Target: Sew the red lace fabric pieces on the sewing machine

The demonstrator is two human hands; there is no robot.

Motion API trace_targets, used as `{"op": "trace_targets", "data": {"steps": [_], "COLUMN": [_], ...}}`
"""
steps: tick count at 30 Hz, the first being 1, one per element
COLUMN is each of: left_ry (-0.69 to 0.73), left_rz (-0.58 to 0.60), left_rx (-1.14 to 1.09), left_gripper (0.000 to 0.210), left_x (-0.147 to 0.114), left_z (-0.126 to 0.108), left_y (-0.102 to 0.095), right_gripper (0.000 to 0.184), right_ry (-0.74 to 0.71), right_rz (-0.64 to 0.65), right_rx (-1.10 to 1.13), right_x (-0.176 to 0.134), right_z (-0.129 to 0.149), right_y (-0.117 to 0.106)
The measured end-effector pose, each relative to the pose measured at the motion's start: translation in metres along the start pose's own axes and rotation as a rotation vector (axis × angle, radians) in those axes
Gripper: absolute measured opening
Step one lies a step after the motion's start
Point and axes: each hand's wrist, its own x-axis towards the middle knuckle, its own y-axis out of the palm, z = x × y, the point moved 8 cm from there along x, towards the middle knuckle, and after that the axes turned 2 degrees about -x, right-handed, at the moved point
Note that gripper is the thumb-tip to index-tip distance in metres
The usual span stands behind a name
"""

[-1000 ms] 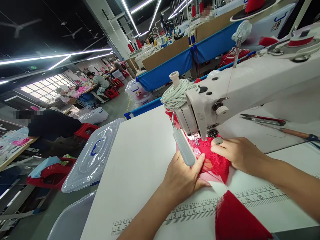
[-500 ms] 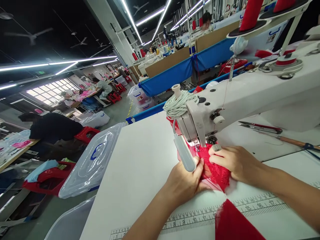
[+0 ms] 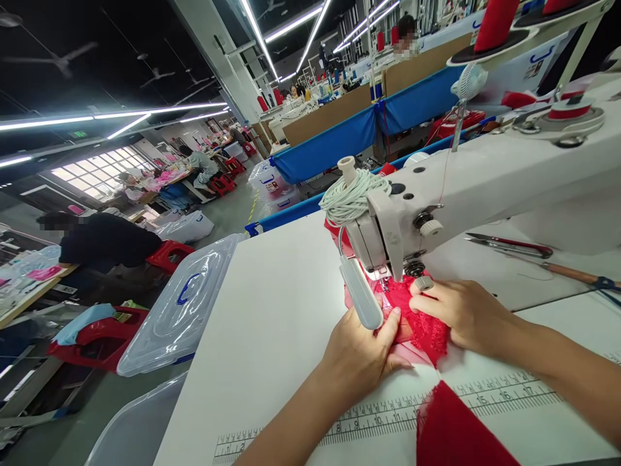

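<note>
Red lace fabric (image 3: 429,333) lies bunched under the needle area of a white sewing machine (image 3: 485,175). My left hand (image 3: 361,353) is closed on its near left edge, thumb on top, with a sheer pink layer beneath; some of its fingers are hidden. On the other side, my right hand (image 3: 468,317) grips the lace with bent fingers, close to the machine's knob. A grey-white lamp (image 3: 361,294) hangs over my left fingers and covers part of the cloth. A plain red fabric piece (image 3: 456,427) trails toward me, apparently joined by thin threads.
A printed ruler (image 3: 378,421) crosses the white table (image 3: 262,310). Red-handled snips (image 3: 514,246) and a wooden-handled tool (image 3: 572,273) lie at the right. Left of the table stands a lidded clear bin (image 3: 179,310). Coworkers sit farther off.
The camera view has shifted slightly, moving the machine a little to the right in the picture. Both hands keep their hold on the lace, with only slight movement.
</note>
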Motion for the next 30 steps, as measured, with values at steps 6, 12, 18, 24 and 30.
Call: {"op": "trace_targets", "data": {"steps": [6,12,18,24,30], "left_ry": [0.02,0.005,0.014,0.036,0.034], "left_rz": [-0.052,-0.069,-0.019,-0.031,-0.079], "left_rx": [0.037,0.013,0.011,-0.009,-0.043], "left_gripper": [0.072,0.071,0.073,0.076,0.072], "left_x": [0.0,0.001,0.004,0.005,0.006], "left_z": [0.0,0.003,0.002,-0.001,0.005], "left_y": [-0.008,-0.013,-0.014,-0.016,-0.024], "right_gripper": [0.026,0.028,0.029,0.029,0.04], "right_ry": [-0.013,-0.025,-0.024,-0.025,-0.068], "right_rz": [-0.011,-0.019,-0.033,-0.015,0.032], "right_rx": [-0.016,-0.022,-0.016,-0.008,0.081], "right_x": [0.003,0.002,0.001,-0.002,0.0], "right_z": [0.003,0.004,0.004,0.003,0.008], "right_y": [-0.006,-0.007,-0.005,0.001,0.001]}}
